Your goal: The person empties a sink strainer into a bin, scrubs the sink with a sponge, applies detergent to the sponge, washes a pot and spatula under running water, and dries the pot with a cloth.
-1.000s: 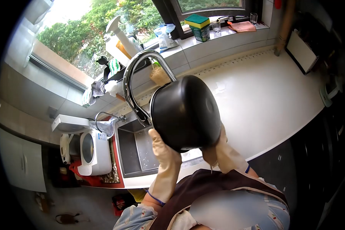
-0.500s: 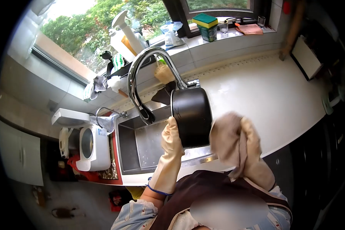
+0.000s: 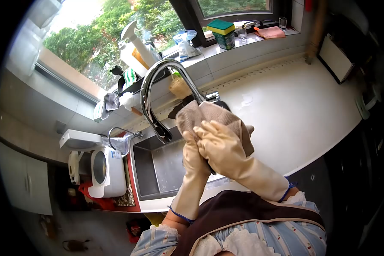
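A brown cloth [image 3: 222, 117] covers most of the black pot [image 3: 221, 104], of which only small dark edges show. My left hand [image 3: 194, 155], in a cream rubber glove, is closed on the pot's near left side, thumb up. Lying across the cloth, my gloved right hand [image 3: 219, 147] presses it against the pot with its fingers bent. Both hands are close together, above the right side of the steel sink [image 3: 162, 164]. The curved chrome faucet [image 3: 147, 91] stands just left of the pot.
A white appliance [image 3: 108, 170] with a round window stands left of the sink. The pale counter [image 3: 286, 106] stretches to the right. On the window ledge are a green and yellow sponge [image 3: 221, 27], a pink cloth [image 3: 270, 32], glasses and a spray bottle [image 3: 136, 47].
The cloth, which my right hand held beside the pot half a second ago, has moved left onto the pot. The pot, earlier in plain sight, is now mostly hidden. My left hand stays on it.
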A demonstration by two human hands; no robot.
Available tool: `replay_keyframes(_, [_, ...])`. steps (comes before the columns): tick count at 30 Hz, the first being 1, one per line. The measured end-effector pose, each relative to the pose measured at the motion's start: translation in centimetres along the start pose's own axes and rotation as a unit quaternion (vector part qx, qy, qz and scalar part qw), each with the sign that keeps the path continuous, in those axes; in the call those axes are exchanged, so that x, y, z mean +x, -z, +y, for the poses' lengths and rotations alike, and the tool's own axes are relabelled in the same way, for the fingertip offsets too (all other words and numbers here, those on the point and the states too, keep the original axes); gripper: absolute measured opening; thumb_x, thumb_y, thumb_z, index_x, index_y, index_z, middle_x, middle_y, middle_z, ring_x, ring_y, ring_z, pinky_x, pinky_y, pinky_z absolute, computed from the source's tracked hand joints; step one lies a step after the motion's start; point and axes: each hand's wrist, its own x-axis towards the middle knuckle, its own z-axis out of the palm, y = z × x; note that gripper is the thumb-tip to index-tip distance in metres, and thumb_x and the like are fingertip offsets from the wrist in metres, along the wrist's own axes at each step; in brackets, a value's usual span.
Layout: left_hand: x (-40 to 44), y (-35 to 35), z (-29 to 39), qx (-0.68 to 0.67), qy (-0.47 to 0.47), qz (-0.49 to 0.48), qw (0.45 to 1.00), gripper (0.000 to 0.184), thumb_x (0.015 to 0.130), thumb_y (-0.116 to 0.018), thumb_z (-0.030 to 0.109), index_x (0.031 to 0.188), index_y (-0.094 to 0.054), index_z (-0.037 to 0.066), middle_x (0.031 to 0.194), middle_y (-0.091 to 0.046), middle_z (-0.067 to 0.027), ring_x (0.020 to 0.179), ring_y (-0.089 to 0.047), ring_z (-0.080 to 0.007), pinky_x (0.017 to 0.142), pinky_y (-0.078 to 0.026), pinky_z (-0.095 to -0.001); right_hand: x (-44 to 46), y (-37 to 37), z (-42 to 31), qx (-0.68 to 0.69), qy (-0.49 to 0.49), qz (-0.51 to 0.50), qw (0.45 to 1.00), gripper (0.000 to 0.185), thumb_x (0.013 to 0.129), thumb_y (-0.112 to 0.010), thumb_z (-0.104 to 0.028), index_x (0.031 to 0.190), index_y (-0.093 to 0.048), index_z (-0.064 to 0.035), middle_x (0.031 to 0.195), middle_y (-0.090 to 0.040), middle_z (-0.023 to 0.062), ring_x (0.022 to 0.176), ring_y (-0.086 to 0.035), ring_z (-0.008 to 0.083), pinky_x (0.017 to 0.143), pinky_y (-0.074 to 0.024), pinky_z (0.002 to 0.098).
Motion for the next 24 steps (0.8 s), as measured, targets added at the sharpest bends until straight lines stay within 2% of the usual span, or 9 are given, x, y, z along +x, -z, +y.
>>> replay_keyframes(4, [0.3,-0.9,1.9,-0.127,0.098,0.075,0.984,0.055,0.091,-0.045,0.057,0.123,-0.053,0.014,0.113,-0.059,-0.0130,0.099,-0.058,-0.0293,0.087,-0.050,-0.0459,-2.0,-0.4,-0.7,0.011,0.028,0.026,0.999,0.009,0.078,-0.059,-0.011,0.083,-0.061,-0.0033,0.104,-0.066,0.0169,0.109,-0.060,0.0295,0.102,-0.0389,0.0403])
replay_keyframes(11, [2.6,3.1,0.7,-0.171,0.196,0.096,0.961,0.061,0.086,-0.049,0.062,0.116,-0.059,0.010,0.112,-0.062,-0.0112,0.098,-0.059,-0.0300,0.087,-0.047,-0.0477,-6.3,0.1,-1.1,-0.020,0.056,0.043,0.997,0.009,0.078,-0.061,-0.012,0.081,-0.060,-0.0033,0.098,-0.068,0.0135,0.102,-0.064,0.0269,0.095,-0.0454,0.0386])
replay_keyframes(13, [3.0,3.9,2.2,-0.163,0.253,-0.038,0.953,0.060,0.085,-0.054,0.059,0.115,-0.059,0.007,0.109,-0.063,-0.0131,0.101,-0.059,-0.0322,0.094,-0.043,-0.0485,-8.2,0.1,-0.8,0.019,0.089,0.024,0.996,0.009,0.078,-0.061,-0.012,0.079,-0.060,-0.0035,0.095,-0.068,0.0130,0.100,-0.064,0.0260,0.092,-0.0471,0.0378])
replay_keyframes(15, [1.6,0.5,2.5,-0.092,0.206,0.136,0.965,0.060,0.089,-0.050,0.054,0.121,-0.053,0.004,0.120,-0.058,-0.0147,0.113,-0.053,-0.0343,0.099,-0.041,-0.0496,-9.7,-0.7,0.0,0.031,0.089,0.058,0.994,0.007,0.073,-0.061,-0.010,0.076,-0.059,-0.0032,0.086,-0.067,0.0109,0.087,-0.066,0.0248,0.080,-0.0522,0.0377])
replay_keyframes(16, [2.0,1.2,1.6,-0.144,0.095,-0.008,0.985,0.056,0.091,-0.052,0.045,0.128,-0.048,0.004,0.126,-0.055,-0.0158,0.119,-0.049,-0.0364,0.103,-0.038,-0.0510,-10.8,-0.8,0.9,0.061,0.052,0.022,0.997,0.007,0.074,-0.060,-0.010,0.075,-0.060,-0.0027,0.083,-0.067,0.0114,0.081,-0.065,0.0257,0.076,-0.0528,0.0377])
replay_keyframes(18, [2.4,2.0,2.2,-0.287,0.123,-0.100,0.945,0.061,0.090,-0.053,0.044,0.134,-0.042,0.003,0.135,-0.046,-0.0183,0.125,-0.042,-0.0392,0.108,-0.030,-0.0550,-11.6,-1.1,2.0,0.150,-0.090,-0.057,0.983,0.010,0.078,-0.058,-0.008,0.080,-0.062,0.0003,0.082,-0.066,0.0161,0.073,-0.064,0.0293,0.068,-0.0530,0.0372])
replay_keyframes(20, [2.4,2.1,3.4,-0.283,0.123,-0.144,0.940,0.066,0.091,-0.046,0.049,0.137,-0.037,0.003,0.142,-0.038,-0.0192,0.129,-0.038,-0.0395,0.109,-0.025,-0.0572,-11.8,-0.3,1.7,0.281,-0.364,-0.024,0.888,0.020,0.087,-0.048,-0.012,0.087,-0.062,0.0021,0.082,-0.064,0.0224,0.064,-0.062,0.0341,0.061,-0.0521,0.0373])
replay_keyframes(22, [2.5,2.9,4.2,-0.308,0.134,-0.154,0.929,0.066,0.092,-0.044,0.049,0.139,-0.035,0.003,0.143,-0.037,-0.0193,0.130,-0.036,-0.0396,0.109,-0.024,-0.0574,-11.9,1.8,2.5,0.364,-0.600,-0.026,0.712,0.033,0.095,-0.036,-0.022,0.090,-0.060,0.0001,0.080,-0.062,0.0250,0.057,-0.060,0.0367,0.054,-0.0512,0.0388])
replay_keyframes(24, [2.4,3.6,4.3,-0.329,0.143,-0.144,0.922,0.067,0.093,-0.039,0.051,0.141,-0.031,0.004,0.145,-0.032,-0.0198,0.132,-0.032,-0.0395,0.111,-0.021,-0.0567,-11.8,2.2,3.4,0.432,-0.738,0.153,0.495,0.042,0.097,-0.026,-0.032,0.100,-0.054,-0.0004,0.078,-0.060,0.0263,0.051,-0.058,0.0348,0.045,-0.0494,0.0411])
